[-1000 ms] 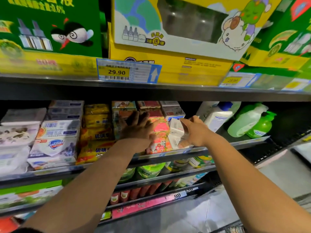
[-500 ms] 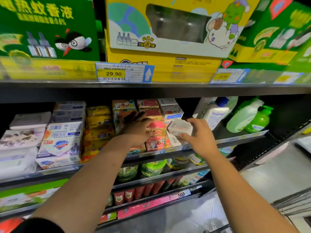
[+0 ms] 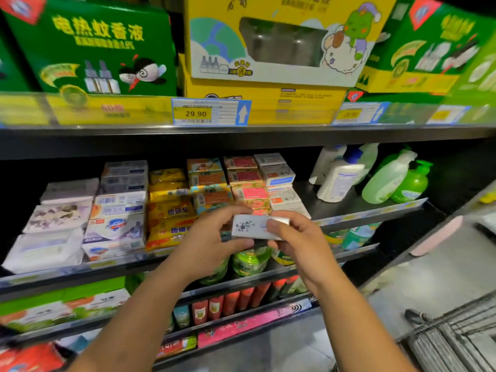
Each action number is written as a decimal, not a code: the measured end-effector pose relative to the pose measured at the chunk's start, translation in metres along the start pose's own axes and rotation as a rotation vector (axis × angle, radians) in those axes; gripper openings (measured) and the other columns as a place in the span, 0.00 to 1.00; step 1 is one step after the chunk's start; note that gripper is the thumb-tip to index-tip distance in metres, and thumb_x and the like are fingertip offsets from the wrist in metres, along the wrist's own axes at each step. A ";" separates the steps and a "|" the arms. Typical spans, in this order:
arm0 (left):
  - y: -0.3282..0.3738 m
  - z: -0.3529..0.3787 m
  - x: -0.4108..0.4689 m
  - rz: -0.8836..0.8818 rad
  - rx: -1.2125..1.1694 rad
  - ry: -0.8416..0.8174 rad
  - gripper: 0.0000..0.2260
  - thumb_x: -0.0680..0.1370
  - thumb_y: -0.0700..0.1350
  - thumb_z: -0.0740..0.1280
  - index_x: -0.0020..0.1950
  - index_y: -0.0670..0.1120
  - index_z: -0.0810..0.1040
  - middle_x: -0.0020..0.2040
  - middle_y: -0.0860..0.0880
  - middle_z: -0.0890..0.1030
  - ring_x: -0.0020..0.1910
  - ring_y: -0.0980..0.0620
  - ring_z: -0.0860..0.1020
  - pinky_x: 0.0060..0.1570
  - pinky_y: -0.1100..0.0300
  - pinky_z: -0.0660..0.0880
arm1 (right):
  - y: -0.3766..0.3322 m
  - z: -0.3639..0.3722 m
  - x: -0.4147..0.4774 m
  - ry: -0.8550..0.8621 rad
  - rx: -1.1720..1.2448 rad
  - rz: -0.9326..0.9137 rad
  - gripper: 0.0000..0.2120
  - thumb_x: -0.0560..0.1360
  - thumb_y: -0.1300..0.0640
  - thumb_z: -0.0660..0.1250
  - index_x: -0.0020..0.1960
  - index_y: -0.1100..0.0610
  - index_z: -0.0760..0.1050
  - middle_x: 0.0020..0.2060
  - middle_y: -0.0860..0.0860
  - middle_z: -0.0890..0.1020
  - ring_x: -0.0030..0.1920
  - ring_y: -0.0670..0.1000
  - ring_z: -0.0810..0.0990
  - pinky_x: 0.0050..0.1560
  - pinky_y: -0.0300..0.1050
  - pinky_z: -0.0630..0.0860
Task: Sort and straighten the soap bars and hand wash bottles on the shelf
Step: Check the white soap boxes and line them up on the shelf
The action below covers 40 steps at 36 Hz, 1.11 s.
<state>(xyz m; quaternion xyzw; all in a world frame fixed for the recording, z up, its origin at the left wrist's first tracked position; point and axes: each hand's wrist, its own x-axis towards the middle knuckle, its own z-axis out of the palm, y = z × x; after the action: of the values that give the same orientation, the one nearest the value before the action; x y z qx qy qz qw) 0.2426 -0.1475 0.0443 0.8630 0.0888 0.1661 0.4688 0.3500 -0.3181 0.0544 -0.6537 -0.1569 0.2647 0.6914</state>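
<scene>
Mid-sort: soap box (image 3: 255, 227) in both hands, off the shelf (image 3: 370, 212).

I hold the box level in front of the shelf lip, just before the soap stacks (image 3: 212, 183) and touching none of them. My left hand (image 3: 206, 245) pinches its left end, fingers over the top edge and thumb under; my right hand (image 3: 298, 237) is curled round the right end, covering part of the print. Both grips are closed on the box, neither one slack. Done, as I judge it: most bars sit in columns by kind. Left: this box needs a slot, probably on the white column (image 3: 279, 183), whose boxes lie skewed. The bottles (image 3: 383, 181) at the right lean against each other and look unstraightened. I estimate roughly halfway.
</scene>
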 end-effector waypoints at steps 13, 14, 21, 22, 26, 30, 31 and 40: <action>0.011 -0.016 -0.047 -0.272 -0.664 0.348 0.16 0.72 0.50 0.72 0.59 0.51 0.78 0.55 0.47 0.84 0.48 0.49 0.85 0.38 0.56 0.81 | 0.004 0.053 -0.031 -0.246 0.007 0.048 0.20 0.71 0.52 0.73 0.62 0.52 0.76 0.56 0.54 0.84 0.50 0.51 0.83 0.43 0.45 0.78; 0.012 -0.019 -0.050 -0.262 -0.611 0.331 0.15 0.74 0.49 0.71 0.60 0.53 0.77 0.58 0.50 0.82 0.48 0.53 0.84 0.36 0.57 0.80 | 0.004 0.056 -0.032 -0.228 -0.004 0.039 0.21 0.72 0.53 0.73 0.64 0.50 0.74 0.58 0.53 0.82 0.49 0.47 0.82 0.41 0.43 0.77; 0.003 -0.041 -0.075 -0.154 -0.512 -0.034 0.27 0.68 0.39 0.78 0.62 0.59 0.78 0.65 0.54 0.77 0.57 0.49 0.81 0.53 0.56 0.80 | -0.002 0.062 -0.041 -0.185 0.113 0.057 0.08 0.81 0.59 0.66 0.57 0.49 0.78 0.52 0.54 0.83 0.36 0.51 0.82 0.32 0.43 0.76; 0.002 -0.042 -0.076 -0.125 -0.425 -0.010 0.26 0.69 0.36 0.78 0.60 0.60 0.79 0.65 0.56 0.76 0.58 0.50 0.81 0.53 0.59 0.80 | -0.003 0.061 -0.042 -0.222 0.158 0.081 0.07 0.79 0.58 0.67 0.56 0.51 0.79 0.49 0.54 0.84 0.35 0.51 0.81 0.32 0.42 0.76; -0.004 -0.048 -0.080 -0.053 -0.260 0.143 0.23 0.73 0.42 0.75 0.54 0.71 0.78 0.58 0.63 0.78 0.59 0.60 0.77 0.50 0.68 0.75 | -0.002 0.055 -0.044 -0.408 0.269 0.103 0.26 0.69 0.62 0.76 0.66 0.54 0.76 0.47 0.56 0.83 0.38 0.53 0.82 0.36 0.42 0.79; -0.002 -0.047 -0.084 -0.086 -0.478 0.204 0.16 0.73 0.50 0.76 0.60 0.60 0.80 0.60 0.56 0.81 0.60 0.55 0.79 0.54 0.62 0.77 | 0.000 0.062 -0.042 -0.363 0.006 -0.010 0.22 0.69 0.56 0.76 0.63 0.54 0.78 0.53 0.52 0.84 0.47 0.49 0.83 0.43 0.41 0.78; 0.000 -0.044 -0.084 -0.118 -0.560 0.214 0.16 0.73 0.48 0.74 0.61 0.54 0.80 0.58 0.53 0.83 0.57 0.54 0.81 0.52 0.61 0.78 | 0.001 0.064 -0.041 -0.341 0.004 -0.016 0.21 0.70 0.56 0.76 0.62 0.55 0.78 0.54 0.53 0.85 0.50 0.50 0.84 0.45 0.41 0.78; -0.001 -0.033 -0.081 -0.188 -0.616 0.148 0.22 0.71 0.34 0.75 0.60 0.53 0.80 0.62 0.50 0.80 0.55 0.52 0.82 0.47 0.59 0.80 | -0.003 0.063 -0.034 -0.227 0.085 -0.011 0.06 0.80 0.61 0.66 0.51 0.50 0.77 0.56 0.57 0.80 0.44 0.57 0.83 0.29 0.44 0.75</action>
<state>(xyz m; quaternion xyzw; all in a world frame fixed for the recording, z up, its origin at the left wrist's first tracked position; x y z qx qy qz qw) 0.1552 -0.1466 0.0438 0.6542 0.1474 0.2034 0.7134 0.2875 -0.2862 0.0676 -0.5889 -0.2263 0.3397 0.6976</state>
